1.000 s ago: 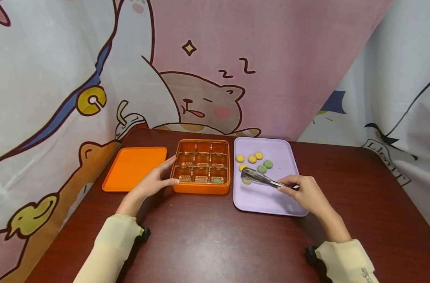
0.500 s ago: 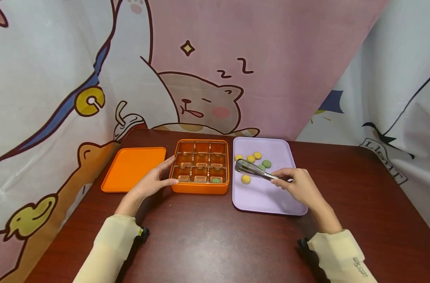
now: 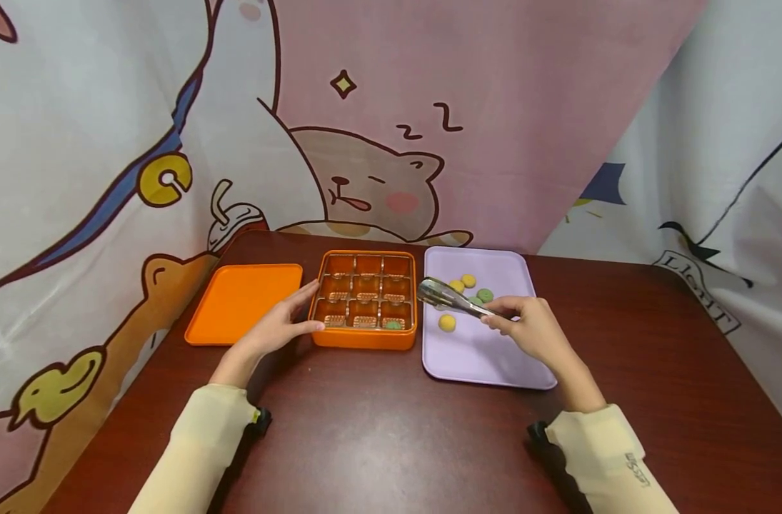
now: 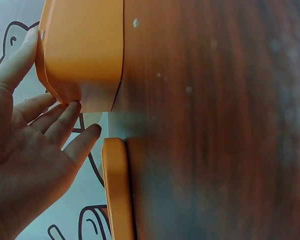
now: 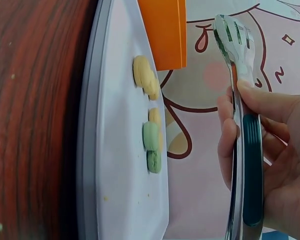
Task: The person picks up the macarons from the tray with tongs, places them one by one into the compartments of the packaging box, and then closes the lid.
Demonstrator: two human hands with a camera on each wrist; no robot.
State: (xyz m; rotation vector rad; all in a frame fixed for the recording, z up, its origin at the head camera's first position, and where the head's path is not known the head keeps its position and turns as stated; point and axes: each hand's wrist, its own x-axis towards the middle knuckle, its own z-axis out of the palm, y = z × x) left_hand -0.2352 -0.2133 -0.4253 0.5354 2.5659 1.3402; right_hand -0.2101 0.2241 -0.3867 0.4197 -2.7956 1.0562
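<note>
My left hand (image 3: 278,327) lies against the left side of an orange box (image 3: 365,338), thumb at the front corner, fingers extended. The left wrist view shows fingertips touching the box's wall (image 4: 82,55). Clear dividers split the box; a green cookie (image 3: 393,325) sits in its front right compartment. My right hand (image 3: 525,325) grips metal tongs (image 3: 458,298) with a dark green handle (image 5: 252,170). Their slotted tips hover over the tray's left edge, beside the box; I cannot tell whether they hold a cookie. Beneath them, yellow cookies (image 3: 447,323) and green cookies (image 3: 485,295) lie on a lilac tray (image 3: 487,364).
An orange lid (image 3: 246,303) lies flat left of the box, partly behind the left hand. The dark wooden table (image 3: 391,428) runs back to a printed cartoon curtain (image 3: 493,143). Small crumbs dot the tray in the right wrist view.
My right hand has carried the tongs left and slightly away from me, from over the tray's cookies to its left edge. The left hand stays on the box.
</note>
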